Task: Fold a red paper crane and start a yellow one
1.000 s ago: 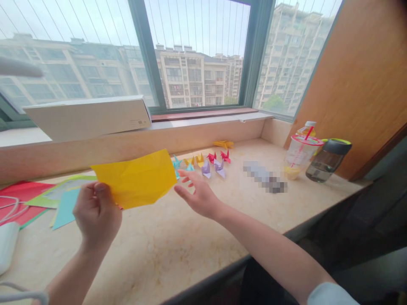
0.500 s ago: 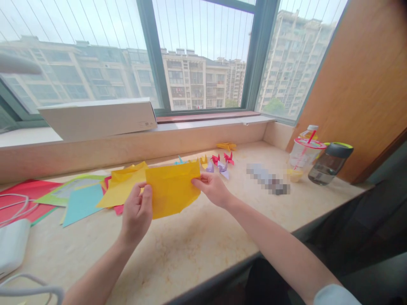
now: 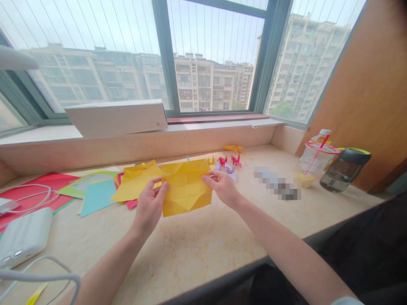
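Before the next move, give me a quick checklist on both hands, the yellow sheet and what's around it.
1. Left hand gripping the yellow sheet: ok, at its left edge.
2. Right hand gripping it: ok, near the upper right corner.
3. Sheet free of creases: not ok, fold lines show.
4. Sheet's far side undamaged: cannot tell, hidden.
5. Plastic cup and dark bottle apart from the hands: ok, over to the right.

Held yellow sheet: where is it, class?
In the head view, the yellow sheet is near the centre, between the left hand and right hand, above the counter.
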A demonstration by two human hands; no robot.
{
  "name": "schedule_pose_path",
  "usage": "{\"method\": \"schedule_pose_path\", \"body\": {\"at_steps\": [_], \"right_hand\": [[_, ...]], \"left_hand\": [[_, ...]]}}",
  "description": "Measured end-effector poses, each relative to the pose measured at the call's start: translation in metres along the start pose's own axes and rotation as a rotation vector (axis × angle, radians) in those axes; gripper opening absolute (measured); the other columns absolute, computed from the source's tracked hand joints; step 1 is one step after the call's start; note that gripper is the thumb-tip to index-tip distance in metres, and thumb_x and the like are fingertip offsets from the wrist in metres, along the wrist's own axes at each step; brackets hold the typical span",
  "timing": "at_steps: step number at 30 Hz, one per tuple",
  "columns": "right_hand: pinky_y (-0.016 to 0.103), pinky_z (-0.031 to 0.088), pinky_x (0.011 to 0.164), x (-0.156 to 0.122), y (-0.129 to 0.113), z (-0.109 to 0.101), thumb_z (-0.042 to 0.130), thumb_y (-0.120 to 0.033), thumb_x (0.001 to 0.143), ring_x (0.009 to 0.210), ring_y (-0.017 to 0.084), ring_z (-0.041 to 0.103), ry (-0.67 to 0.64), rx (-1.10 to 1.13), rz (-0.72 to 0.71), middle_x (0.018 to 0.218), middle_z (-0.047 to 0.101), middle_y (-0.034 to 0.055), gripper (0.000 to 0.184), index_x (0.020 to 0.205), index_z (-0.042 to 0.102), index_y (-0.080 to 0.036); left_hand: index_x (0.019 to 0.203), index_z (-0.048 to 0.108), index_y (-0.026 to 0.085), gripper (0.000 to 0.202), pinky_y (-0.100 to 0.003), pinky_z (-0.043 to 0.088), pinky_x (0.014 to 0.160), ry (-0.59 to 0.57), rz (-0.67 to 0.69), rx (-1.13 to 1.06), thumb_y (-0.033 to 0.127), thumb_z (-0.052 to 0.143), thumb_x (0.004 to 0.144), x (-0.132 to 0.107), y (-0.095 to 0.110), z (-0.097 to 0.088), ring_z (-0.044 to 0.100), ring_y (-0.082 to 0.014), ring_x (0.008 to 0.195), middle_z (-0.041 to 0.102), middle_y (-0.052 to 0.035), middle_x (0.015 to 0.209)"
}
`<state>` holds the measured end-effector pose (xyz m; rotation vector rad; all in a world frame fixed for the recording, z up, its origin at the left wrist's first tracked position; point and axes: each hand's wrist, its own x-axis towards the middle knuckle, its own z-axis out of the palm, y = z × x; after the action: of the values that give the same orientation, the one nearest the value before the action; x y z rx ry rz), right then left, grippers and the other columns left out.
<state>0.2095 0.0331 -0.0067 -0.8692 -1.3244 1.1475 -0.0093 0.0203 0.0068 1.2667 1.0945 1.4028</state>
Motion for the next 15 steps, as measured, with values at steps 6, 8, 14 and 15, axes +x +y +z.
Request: {"method": "schedule_pose_path", "body": {"at_steps": [6,8,14,15], "right_hand": [[0.036,0.058,0.075,0.0009,0.0008,-0.0041,0.073,-0.048,0.078,0.083,0.026,0.074,0.036,0.070,0.000,0.093,0.078,0.0069,0.033,0.098,0.072,-0.022],[0.037,0.058,0.077,0.0017,0.0015,-0.0064,0.073,-0.049,0.078,0.087,0.027,0.074,0.025,0.076,-0.002,0.094,0.078,0.0069,0.035,0.100,0.071,-0.022],[0.037,0.058,0.075,0.0019,0.0040,-0.0066,0.074,-0.048,0.077,0.089,0.027,0.073,-0.025,0.087,-0.002,0.094,0.078,0.0060,0.039,0.107,0.065,-0.024],[0.037,0.058,0.076,0.0018,0.0039,-0.0054,0.075,-0.046,0.077,0.090,0.026,0.073,-0.026,0.105,-0.023,0.096,0.077,0.0054,0.039,0.107,0.064,-0.025]], "left_hand": [[0.104,0.058,0.017,0.045,-0.023,0.049,0.055,-0.036,0.042,0.014,0.050,0.072,0.076,-0.0009,-0.0013,-0.0018,0.068,-0.0162,0.063,0.075,-0.0046,0.081],[0.102,0.059,0.017,0.045,-0.024,0.051,0.060,-0.056,0.069,-0.011,0.049,0.074,0.075,0.0008,-0.0033,-0.0039,0.069,-0.0175,0.068,0.075,-0.0057,0.084],[0.098,0.060,0.018,0.043,-0.026,0.053,0.066,-0.038,0.126,-0.108,0.049,0.076,0.073,0.0054,-0.0087,-0.0065,0.071,-0.0197,0.077,0.075,-0.0060,0.088],[0.098,0.060,0.018,0.042,-0.026,0.053,0.067,-0.048,0.118,-0.118,0.048,0.076,0.074,0.0053,-0.0088,-0.0062,0.071,-0.0197,0.077,0.075,-0.0061,0.088]]}}
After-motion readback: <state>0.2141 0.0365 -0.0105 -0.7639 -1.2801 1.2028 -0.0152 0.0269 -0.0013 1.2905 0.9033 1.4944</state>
